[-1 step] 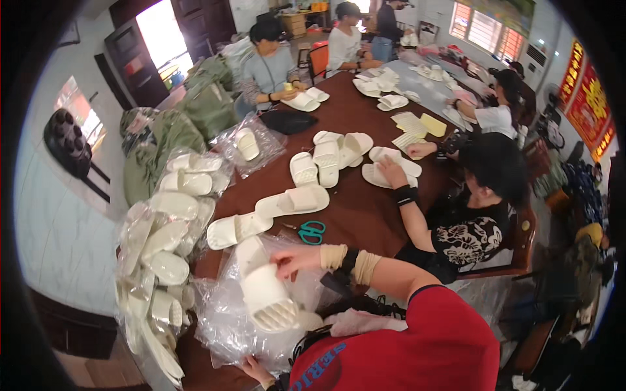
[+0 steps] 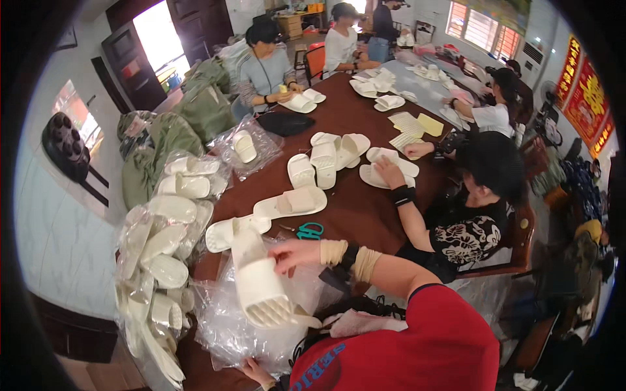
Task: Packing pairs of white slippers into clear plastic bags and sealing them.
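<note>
at the near edge of the brown wooden surface [image 2: 365, 208], the right hand [image 2: 292, 253] reaches leftward, fingers pinching a white foam slipper [image 2: 259, 287] over crinkled clear plastic bags [image 2: 225, 326]; the left hand [image 2: 255, 373] grips the bags' edge.

The right arm is entering from the lower right and reaching leftward across the body, elbow bent, forearm bare. The right wrist [image 2: 349, 258] is wearing beige wraps with a dark band between them. The right hand [image 2: 291, 251] is pointing left, fingers stretched out together; its grip is unclear. The left hand [image 2: 255, 373] is showing only partly at the near edge, low and left, fingers curling.
</note>
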Demonstrator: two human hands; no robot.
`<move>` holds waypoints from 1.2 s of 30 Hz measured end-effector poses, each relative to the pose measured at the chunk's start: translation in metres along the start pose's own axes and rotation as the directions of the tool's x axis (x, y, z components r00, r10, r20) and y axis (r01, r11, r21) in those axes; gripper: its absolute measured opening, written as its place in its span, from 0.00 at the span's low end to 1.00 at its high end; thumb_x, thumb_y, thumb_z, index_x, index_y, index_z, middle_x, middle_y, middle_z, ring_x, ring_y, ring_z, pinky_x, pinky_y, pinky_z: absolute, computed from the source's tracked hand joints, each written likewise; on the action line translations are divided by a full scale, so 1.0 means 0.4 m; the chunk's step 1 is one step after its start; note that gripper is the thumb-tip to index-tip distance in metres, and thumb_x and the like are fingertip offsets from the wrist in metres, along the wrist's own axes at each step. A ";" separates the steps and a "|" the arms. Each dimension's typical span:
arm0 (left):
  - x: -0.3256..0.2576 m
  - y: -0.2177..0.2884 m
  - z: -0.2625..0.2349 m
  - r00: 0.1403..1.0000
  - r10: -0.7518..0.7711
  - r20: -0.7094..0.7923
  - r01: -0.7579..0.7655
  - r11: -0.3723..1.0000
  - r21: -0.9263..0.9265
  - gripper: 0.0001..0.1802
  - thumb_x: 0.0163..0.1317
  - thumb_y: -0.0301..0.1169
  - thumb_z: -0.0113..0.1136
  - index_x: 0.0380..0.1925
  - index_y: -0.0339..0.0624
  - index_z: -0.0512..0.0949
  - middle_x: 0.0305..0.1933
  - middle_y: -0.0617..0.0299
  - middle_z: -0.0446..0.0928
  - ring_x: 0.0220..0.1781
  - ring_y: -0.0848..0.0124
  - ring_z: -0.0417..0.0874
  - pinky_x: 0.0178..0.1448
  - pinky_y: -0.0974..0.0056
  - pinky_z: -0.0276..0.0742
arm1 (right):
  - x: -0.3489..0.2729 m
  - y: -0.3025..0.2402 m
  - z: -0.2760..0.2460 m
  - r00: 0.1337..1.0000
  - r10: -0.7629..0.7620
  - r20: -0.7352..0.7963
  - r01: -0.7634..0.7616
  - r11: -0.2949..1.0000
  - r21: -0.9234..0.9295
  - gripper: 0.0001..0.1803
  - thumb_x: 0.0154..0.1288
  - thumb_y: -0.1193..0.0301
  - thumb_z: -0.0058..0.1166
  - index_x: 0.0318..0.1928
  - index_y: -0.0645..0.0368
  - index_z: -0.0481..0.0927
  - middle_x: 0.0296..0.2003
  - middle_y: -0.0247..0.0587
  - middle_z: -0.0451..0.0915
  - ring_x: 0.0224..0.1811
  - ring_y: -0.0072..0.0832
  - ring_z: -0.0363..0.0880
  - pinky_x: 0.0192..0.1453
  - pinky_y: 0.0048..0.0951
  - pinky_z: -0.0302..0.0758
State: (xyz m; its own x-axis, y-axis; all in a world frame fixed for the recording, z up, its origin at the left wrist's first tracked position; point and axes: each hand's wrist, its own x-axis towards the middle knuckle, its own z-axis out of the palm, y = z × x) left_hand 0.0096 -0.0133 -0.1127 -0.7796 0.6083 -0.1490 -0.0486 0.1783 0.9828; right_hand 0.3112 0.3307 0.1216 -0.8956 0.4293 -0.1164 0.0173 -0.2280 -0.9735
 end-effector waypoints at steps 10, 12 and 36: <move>-0.011 0.017 0.013 0.992 0.037 -0.117 -0.021 0.990 0.137 0.17 0.65 0.33 0.57 0.42 0.26 0.72 0.36 0.51 0.76 0.34 0.66 0.74 0.41 0.63 0.75 | 0.057 -0.202 -0.257 0.660 -0.553 -0.509 0.273 0.807 -0.523 0.19 0.56 0.71 0.62 0.47 0.61 0.73 0.43 0.40 0.75 0.46 0.30 0.75 0.48 0.33 0.75; -0.003 -0.018 -0.023 0.992 0.046 -0.120 -0.029 0.990 0.138 0.18 0.65 0.34 0.58 0.44 0.26 0.72 0.37 0.50 0.77 0.35 0.65 0.76 0.41 0.63 0.76 | 0.090 -0.175 -0.202 0.301 -0.768 -0.565 -0.100 0.564 -0.820 0.22 0.56 0.71 0.60 0.51 0.61 0.71 0.46 0.47 0.73 0.49 0.42 0.73 0.54 0.39 0.71; -0.107 0.304 0.061 0.964 0.080 0.255 -0.056 0.993 -0.100 0.16 0.69 0.32 0.51 0.55 0.40 0.70 0.49 0.59 0.75 0.42 0.73 0.76 0.45 0.68 0.74 | 0.099 0.261 0.045 0.943 0.155 -0.295 -0.194 0.975 -0.111 0.22 0.60 0.70 0.57 0.55 0.56 0.71 0.21 0.34 0.74 0.19 0.21 0.70 0.24 0.24 0.68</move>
State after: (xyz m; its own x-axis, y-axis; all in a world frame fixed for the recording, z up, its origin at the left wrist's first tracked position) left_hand 0.0522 0.0014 0.0105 -0.5961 0.7975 -0.0926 -0.0667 0.0658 0.9956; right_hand 0.2694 0.3083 0.0191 -0.7108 0.6272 -0.3183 0.2403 -0.2087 -0.9480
